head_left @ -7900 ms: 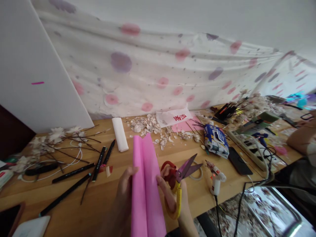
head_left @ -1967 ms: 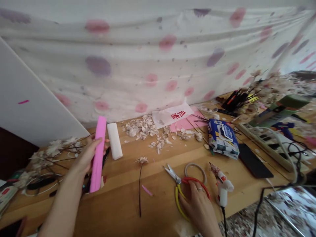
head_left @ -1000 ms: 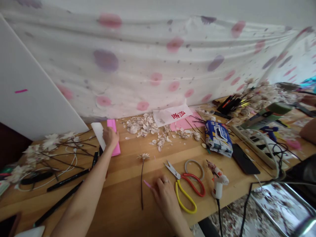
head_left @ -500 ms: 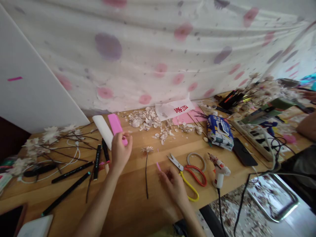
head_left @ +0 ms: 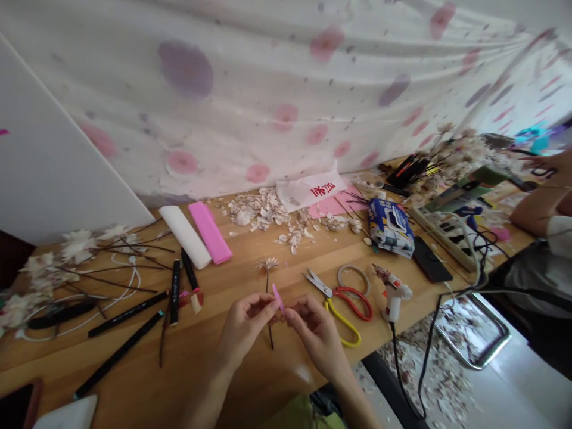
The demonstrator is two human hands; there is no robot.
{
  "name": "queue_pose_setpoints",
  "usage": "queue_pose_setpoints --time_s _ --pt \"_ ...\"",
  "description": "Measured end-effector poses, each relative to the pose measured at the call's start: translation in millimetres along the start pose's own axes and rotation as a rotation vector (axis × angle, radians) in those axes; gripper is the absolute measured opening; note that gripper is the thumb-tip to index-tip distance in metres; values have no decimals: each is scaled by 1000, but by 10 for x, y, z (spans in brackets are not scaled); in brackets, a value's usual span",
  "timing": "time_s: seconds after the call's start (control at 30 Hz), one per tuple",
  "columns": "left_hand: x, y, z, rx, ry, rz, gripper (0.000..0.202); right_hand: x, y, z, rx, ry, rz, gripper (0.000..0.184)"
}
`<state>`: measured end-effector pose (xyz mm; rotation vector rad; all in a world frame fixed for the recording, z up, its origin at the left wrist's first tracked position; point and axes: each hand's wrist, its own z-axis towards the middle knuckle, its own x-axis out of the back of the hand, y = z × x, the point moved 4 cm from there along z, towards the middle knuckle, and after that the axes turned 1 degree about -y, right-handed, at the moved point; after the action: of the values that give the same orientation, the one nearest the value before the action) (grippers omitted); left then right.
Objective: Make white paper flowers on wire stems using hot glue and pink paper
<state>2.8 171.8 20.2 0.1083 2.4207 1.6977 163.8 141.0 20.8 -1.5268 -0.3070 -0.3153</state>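
Observation:
Both my hands meet low in the middle of the wooden table (head_left: pixel 134 381). My left hand (head_left: pixel 245 325) and my right hand (head_left: pixel 313 328) pinch a small pink paper strip (head_left: pixel 277 297) between their fingertips. Just beyond them lies a thin dark stem with a pale flower head (head_left: pixel 267 264). The red and yellow scissors (head_left: pixel 342 298) lie to the right of my right hand. A pink crepe paper roll (head_left: pixel 210 232) lies beside a white roll (head_left: pixel 185 236) at the back left.
A glue gun (head_left: pixel 391 292) with its cord, a tape ring (head_left: pixel 352 277), a blue wipes pack (head_left: pixel 391 227), a dark phone (head_left: pixel 429 267) and a power strip (head_left: pixel 444 235) are to the right. Black markers (head_left: pixel 127 313) and flower stems (head_left: pixel 80 262) lie left. Petal scraps (head_left: pixel 268 214) litter the back. Another person's arm (head_left: pixel 538 205) rests far right.
My left hand laid the pink roll beside the white roll and came back to the middle. My right hand let go of the scissors and picked up the pink strip; both hands now pinch it.

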Motion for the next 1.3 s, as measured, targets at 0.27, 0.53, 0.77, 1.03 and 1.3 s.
queue_pose_setpoints --time_s 0.27,0.53,0.77,1.03,1.3 --pt "121 139 -91 -89 117 -107 21 795 787 -166 -77 171 -578 28" --pt "147 321 -147 -180 195 -139 20 835 1065 -72 -118 49 -893 31" --pt "150 405 -187 -209 214 -160 21 807 973 3 -183 41 -912 23" --pt "156 508 -180 -274 207 -131 23 855 740 -92 -138 190 -495 6" --pt "106 554 -196 -325 200 -117 21 530 364 -140 -188 263 754 43"
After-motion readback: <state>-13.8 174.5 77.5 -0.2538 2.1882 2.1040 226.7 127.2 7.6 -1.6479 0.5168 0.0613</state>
